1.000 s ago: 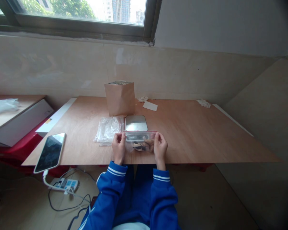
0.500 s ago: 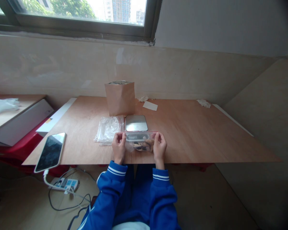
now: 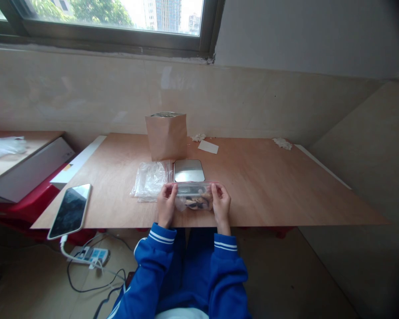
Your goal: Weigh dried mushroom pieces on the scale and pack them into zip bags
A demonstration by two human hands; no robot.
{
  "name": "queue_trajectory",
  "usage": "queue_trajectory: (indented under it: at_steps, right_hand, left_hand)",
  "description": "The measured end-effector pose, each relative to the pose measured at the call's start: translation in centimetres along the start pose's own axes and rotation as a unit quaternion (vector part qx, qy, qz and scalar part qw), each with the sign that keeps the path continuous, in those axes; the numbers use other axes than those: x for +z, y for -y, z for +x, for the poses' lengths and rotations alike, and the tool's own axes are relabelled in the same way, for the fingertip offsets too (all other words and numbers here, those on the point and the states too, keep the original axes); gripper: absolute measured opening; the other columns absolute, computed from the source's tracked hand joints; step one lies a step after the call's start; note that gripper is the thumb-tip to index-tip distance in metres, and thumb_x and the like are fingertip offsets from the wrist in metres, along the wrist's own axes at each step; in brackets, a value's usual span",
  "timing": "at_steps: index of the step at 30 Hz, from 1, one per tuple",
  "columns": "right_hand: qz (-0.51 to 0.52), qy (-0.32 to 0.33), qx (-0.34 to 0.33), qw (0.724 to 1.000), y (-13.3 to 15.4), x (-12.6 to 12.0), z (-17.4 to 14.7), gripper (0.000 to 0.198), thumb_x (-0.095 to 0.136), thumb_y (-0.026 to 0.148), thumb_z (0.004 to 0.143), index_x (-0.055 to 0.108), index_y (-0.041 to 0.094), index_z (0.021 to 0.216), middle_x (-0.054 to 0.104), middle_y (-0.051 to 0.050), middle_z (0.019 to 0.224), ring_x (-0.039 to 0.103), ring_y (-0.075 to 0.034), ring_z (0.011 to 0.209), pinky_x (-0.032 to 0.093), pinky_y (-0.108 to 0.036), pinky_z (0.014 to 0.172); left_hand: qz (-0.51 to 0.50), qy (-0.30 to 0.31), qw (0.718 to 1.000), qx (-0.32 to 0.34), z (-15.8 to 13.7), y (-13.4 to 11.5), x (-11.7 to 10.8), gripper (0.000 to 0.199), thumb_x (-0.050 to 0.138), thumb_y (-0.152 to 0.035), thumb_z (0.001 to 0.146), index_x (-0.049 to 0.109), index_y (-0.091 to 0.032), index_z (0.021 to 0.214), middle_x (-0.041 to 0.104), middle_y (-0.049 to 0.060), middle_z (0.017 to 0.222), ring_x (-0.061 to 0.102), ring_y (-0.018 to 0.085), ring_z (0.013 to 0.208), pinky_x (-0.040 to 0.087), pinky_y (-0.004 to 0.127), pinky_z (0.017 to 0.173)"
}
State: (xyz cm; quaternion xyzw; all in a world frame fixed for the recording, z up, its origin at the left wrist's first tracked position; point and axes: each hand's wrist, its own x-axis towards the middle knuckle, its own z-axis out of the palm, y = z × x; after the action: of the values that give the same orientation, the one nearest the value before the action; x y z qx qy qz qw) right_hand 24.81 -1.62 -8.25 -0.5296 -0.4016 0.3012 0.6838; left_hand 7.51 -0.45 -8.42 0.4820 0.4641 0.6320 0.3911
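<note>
A clear plastic bag with brown and dark pieces in its lower part is held near the table's front edge. My left hand pinches its upper left corner, and my right hand pinches the upper right corner. Its top edge is stretched straight between them. What the pieces inside are, I cannot make out. Just behind the bag lies a flat scale with a silver plate; the bag hides the scale's front part. Left of the scale, a stack of clear plastic bags lies close to my left hand.
A brown paper pouch with a silvery inside stands behind the scale. A white card and crumbly scraps lie near the wall. At the table's left edge rests a phone, its cable running down to a power strip.
Thumbs and fingers have shifted slightly inward along the bag's top edge, the left hand to the right. The bag stays in nearly the same place.
</note>
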Motion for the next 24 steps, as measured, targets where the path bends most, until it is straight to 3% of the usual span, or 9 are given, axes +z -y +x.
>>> queue_trajectory:
  at_steps: [16,24]
  right_hand:
    - [0.016,-0.028,-0.009,0.999,-0.7,0.1,-0.1,0.033,0.061,0.049,0.084,0.064,0.016,0.09,0.067,-0.004,0.08,0.064,-0.016,0.076,0.053,-0.029,0.072]
    - [0.056,0.025,0.046,0.997,-0.4,0.3,-0.3,0.036,0.068,0.052,0.078,0.065,0.017,0.088,0.069,-0.004,0.083,0.067,-0.017,0.073,0.058,-0.03,0.066]
  left_hand:
    - [0.023,0.027,0.999,0.012,0.0,0.1,0.1,0.026,0.059,-0.045,0.087,0.061,-0.019,0.092,0.062,0.002,0.086,0.059,0.016,0.082,0.045,0.028,0.078]
    - [0.011,0.048,0.999,-0.015,-0.2,-1.2,0.4,0.028,0.066,-0.046,0.081,0.066,-0.018,0.088,0.066,0.004,0.087,0.061,0.019,0.087,0.047,0.032,0.083]
